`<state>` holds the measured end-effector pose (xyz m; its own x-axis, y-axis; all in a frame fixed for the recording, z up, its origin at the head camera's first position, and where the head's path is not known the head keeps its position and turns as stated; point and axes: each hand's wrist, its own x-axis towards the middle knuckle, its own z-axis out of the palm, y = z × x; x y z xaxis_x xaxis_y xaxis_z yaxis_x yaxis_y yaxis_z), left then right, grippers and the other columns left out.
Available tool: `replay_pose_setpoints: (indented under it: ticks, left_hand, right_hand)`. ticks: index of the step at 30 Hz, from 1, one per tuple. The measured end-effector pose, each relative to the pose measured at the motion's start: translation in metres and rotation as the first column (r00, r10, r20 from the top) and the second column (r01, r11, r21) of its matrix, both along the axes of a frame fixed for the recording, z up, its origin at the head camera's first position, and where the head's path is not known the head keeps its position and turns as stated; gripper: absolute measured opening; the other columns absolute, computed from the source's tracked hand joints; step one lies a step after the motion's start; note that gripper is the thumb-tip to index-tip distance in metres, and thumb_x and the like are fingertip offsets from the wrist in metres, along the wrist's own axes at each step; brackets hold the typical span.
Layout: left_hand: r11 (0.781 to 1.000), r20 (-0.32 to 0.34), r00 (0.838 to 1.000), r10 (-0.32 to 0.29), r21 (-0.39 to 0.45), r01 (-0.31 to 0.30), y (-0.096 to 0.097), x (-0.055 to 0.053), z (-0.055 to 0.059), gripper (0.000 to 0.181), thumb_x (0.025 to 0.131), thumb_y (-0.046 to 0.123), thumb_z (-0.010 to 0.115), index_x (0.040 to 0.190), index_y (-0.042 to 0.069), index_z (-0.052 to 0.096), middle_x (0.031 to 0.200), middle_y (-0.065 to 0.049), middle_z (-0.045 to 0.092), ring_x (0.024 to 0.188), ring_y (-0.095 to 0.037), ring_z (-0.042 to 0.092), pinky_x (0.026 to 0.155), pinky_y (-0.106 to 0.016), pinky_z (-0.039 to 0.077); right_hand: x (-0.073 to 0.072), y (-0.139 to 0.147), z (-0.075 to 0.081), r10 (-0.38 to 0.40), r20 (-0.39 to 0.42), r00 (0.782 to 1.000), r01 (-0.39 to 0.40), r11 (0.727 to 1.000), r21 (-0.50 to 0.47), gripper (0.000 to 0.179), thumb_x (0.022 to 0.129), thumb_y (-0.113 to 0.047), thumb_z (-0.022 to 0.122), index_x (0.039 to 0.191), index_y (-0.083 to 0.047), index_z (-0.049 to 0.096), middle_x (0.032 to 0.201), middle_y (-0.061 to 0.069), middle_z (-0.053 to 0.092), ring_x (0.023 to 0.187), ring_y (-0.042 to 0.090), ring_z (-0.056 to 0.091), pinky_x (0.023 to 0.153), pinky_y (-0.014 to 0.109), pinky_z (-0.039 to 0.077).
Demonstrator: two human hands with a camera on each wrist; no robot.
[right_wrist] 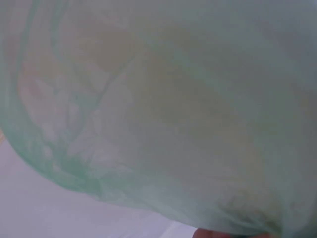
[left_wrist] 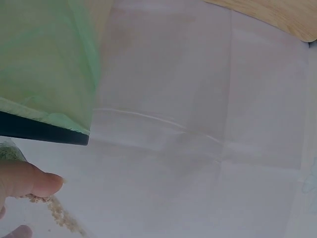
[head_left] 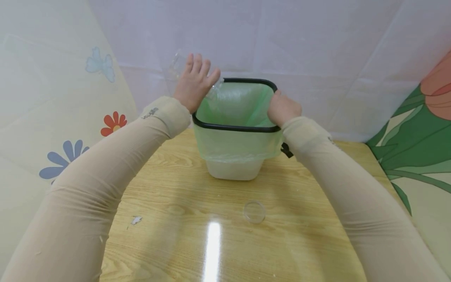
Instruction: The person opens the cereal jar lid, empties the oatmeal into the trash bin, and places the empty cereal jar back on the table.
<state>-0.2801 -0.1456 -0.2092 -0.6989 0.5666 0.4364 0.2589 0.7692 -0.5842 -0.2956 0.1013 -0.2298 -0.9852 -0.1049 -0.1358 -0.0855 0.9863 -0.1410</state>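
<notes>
My left hand (head_left: 197, 82) grips a clear plastic jar (head_left: 177, 64), tipped on its side with its mouth end at the left rim of a trash bin (head_left: 234, 169). In the left wrist view, the thumb (left_wrist: 32, 181) lies across the jar, and tan crumbs (left_wrist: 64, 218) show along its wall. My right hand (head_left: 284, 107) holds the bin's black rim (head_left: 234, 128) at the right side; its fingertips are mostly hidden. A green bag (head_left: 236, 145) lines the bin and folds down over its outside. That bag fills most of the right wrist view.
A clear round lid (head_left: 254, 212) lies on the wooden table (head_left: 176, 243) in front of the bin. A torn white scrap (head_left: 136, 220) is at the left, with small crumbs scattered about. White cloth (head_left: 317, 47) hangs close behind the bin, and printed panels stand on both sides.
</notes>
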Motion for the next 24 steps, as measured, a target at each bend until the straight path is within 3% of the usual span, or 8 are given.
replay_pose_setpoints:
  ticks: [12, 19, 24]
  left_hand:
    - [1.000, -0.024, 1.000, 0.001, -0.017, -0.001, 0.0003, -0.0002, -0.0023, 0.046, 0.084, -0.012, 0.044, 0.128, 0.004, 0.044, 0.127, -0.027, 0.048, 0.127, -0.045, 0.040, 0.113, -0.052, 0.026]
    - [1.000, -0.035, 0.999, -0.011, -0.022, 0.010, -0.0004, 0.0000, -0.0022, 0.044, 0.086, -0.012, 0.045, 0.127, 0.003, 0.045, 0.127, -0.027, 0.049, 0.126, -0.045, 0.041, 0.113, -0.053, 0.027]
    - [0.999, -0.052, 0.999, -0.015, -0.031, 0.013, -0.0006, 0.0000, -0.0021, 0.042, 0.086, -0.012, 0.045, 0.125, 0.003, 0.046, 0.126, -0.026, 0.050, 0.125, -0.044, 0.042, 0.112, -0.052, 0.028]
  right_hand:
    - [-0.0010, -0.0008, -0.0009, 0.008, -0.008, 1.000, -0.008, 1.000, 0.010, 0.056, 0.102, -0.011, 0.021, 0.150, 0.010, 0.002, 0.125, 0.032, 0.053, 0.095, 0.038, 0.060, 0.082, 0.054, 0.052]
    - [-0.0032, -0.0019, -0.0017, 0.005, -0.005, 1.000, -0.005, 1.000, 0.005, 0.057, 0.102, -0.013, 0.022, 0.150, 0.009, 0.002, 0.133, 0.032, 0.048, 0.106, 0.043, 0.058, 0.086, 0.056, 0.050]
    - [-0.0037, -0.0021, -0.0023, 0.001, -0.019, 1.000, -0.001, 1.000, 0.009, 0.056, 0.102, -0.012, 0.022, 0.151, 0.009, 0.004, 0.133, 0.031, 0.048, 0.104, 0.042, 0.059, 0.084, 0.055, 0.051]
